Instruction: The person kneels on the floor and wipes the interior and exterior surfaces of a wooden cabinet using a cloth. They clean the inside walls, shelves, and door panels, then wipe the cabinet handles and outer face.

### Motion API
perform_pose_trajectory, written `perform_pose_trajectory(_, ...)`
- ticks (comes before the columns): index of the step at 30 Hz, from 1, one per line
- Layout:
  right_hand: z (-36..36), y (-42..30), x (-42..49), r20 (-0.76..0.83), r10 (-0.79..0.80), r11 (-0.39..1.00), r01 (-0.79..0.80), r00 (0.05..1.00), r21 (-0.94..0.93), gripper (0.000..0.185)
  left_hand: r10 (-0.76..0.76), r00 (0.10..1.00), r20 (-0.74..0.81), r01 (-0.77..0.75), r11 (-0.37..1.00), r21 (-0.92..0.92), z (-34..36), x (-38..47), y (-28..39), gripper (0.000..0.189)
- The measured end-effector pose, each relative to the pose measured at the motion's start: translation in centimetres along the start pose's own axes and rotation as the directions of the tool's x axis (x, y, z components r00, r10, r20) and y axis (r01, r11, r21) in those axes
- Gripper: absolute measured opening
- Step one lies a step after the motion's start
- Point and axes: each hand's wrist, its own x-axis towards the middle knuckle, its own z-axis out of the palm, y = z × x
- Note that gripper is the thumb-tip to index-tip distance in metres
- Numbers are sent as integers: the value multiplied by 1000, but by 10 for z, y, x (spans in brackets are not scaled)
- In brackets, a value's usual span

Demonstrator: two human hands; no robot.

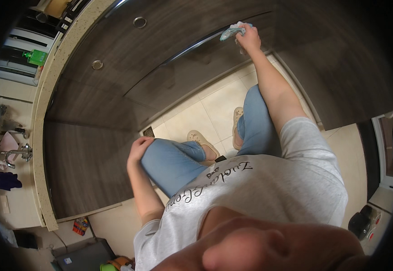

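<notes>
A crumpled white and light-blue cloth [232,32] is bunched in my right hand [250,38]. That hand is stretched forward to the dark wood-grain cabinet front, by the right end of a long shiny metal strip [196,46]. Part of the cloth hangs below my fingers. My left hand [139,147] rests on my bent left knee, holding nothing, with its fingers draped over the jeans [172,162]. Two round metal vents [139,22] are set in the cabinet front to the left of the strip.
A speckled stone countertop [39,135] curves along the left, with a metal faucet [25,152] and a green bottle [36,57] beyond its edge. Another dark cabinet panel [338,74] stands at the right. My beige clogs [200,139] are on the tiled floor; a floor drain [148,132] lies near my left knee.
</notes>
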Motion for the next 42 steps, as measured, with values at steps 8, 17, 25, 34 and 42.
perform_pose_trajectory(8,-46,22,2,145,-26,995,12,989,97,42,22,1000,-20,-7,833,554,32,39,65,54)
perform_pose_trajectory(17,-60,-13,97,-178,-181,947,220,967,234,36,14,984,179,-117,807,579,38,61,89,52)
perform_pose_trajectory(25,80,-96,-24,-301,-440,881,472,846,36,25,71,885,460,-234,922,308,89,130,118,45)
perform_pose_trajectory(34,74,-161,-75,222,-884,458,854,411,245,35,116,895,431,-312,852,420,119,180,123,50)
perform_pose_trajectory(42,1,-40,43,-185,-454,891,447,872,-76,27,123,921,369,-276,875,398,99,180,106,50)
